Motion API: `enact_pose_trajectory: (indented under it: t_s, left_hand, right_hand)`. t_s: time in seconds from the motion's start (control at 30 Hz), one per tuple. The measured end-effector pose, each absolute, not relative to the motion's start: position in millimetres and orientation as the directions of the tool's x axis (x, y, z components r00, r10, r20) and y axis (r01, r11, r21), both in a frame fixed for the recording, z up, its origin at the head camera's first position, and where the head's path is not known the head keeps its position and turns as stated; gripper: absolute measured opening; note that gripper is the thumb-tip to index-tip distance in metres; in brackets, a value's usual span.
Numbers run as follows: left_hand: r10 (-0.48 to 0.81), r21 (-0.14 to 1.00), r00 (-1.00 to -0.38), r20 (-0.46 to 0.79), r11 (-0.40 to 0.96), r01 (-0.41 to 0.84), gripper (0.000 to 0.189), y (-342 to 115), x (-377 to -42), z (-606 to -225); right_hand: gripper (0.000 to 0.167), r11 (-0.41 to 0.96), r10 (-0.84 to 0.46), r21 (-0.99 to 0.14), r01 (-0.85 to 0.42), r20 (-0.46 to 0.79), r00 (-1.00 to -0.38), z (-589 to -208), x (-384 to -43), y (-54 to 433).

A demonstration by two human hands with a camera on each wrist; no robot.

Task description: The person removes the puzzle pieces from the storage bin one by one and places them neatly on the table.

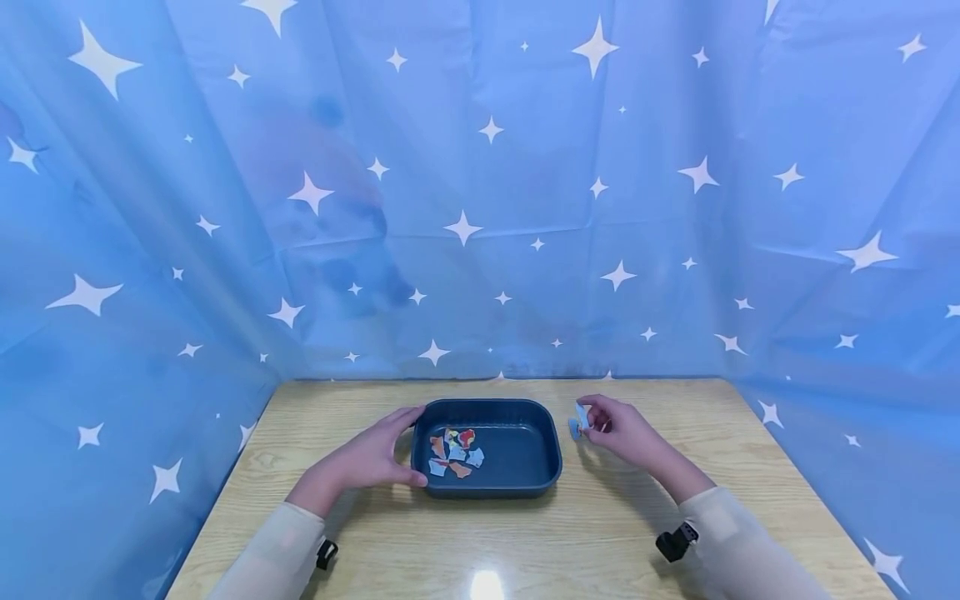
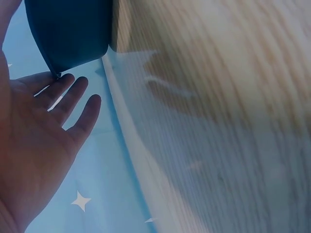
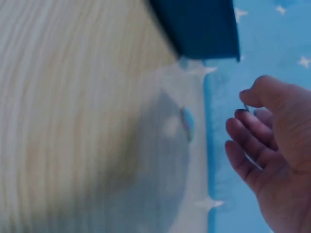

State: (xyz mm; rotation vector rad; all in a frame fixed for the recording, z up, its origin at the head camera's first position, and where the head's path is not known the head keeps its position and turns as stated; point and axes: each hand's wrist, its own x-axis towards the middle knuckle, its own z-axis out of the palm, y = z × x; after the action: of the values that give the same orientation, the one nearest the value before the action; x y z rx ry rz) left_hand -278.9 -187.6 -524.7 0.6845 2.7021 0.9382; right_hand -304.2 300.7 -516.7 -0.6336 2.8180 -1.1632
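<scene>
A dark blue-grey rectangular tray (image 1: 517,492) lies at mid-table. Inside its left half are several flat, irregular printed pieces (image 1: 457,454), coloured orange, pale blue, red and yellow. My left hand (image 1: 375,454) holds the tray's left end, thumb at the near corner and fingers at the far one. In the left wrist view, fingertips touch the tray's rim (image 2: 59,74). To the right of the tray, my right hand (image 1: 618,429) pinches a pale blue piece (image 1: 582,415) between thumb and index finger. Another blue piece (image 1: 574,428) lies on the table just beneath it, blurred in the right wrist view.
The light wooden table (image 1: 480,533) has its far edge against a blue curtain (image 1: 480,292) with white stars, which also hangs along both sides. A small black device (image 1: 677,542) is worn at the right wrist, and another (image 1: 326,553) at the left.
</scene>
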Motion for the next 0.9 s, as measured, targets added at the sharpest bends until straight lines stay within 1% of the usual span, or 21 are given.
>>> enact_pose_trajectory:
  t_s: [0.23, 0.47, 0.7, 0.9]
  left_hand:
    - [0.496, 0.631, -0.868, -0.021, 0.68, 0.374, 0.126, -187.1, -278.9, -525.6]
    - [0.492, 0.639, -0.87, -0.034, 0.68, 0.36, 0.126, -185.9, -276.9, -522.2]
    - [0.488, 0.63, -0.872, -0.032, 0.687, 0.361, 0.125, -186.5, -277.6, -522.0]
    - [0.489, 0.635, -0.872, -0.032, 0.683, 0.36, 0.125, -186.9, -277.9, -522.0]
  right_hand:
    - [0.055, 0.687, -0.35, -0.661, -0.303, 0.066, -0.935, -536.7, -310.7, 315.0]
    - [0.048, 0.698, -0.349, -0.659, -0.279, 0.026, -0.937, -549.5, -319.2, 322.7]
    - [0.049, 0.722, -0.335, -0.663, -0.196, -0.087, -0.938, -549.0, -325.3, 326.4]
    - [0.052, 0.723, -0.339, -0.669, -0.173, -0.125, -0.933, -545.4, -327.4, 325.9]
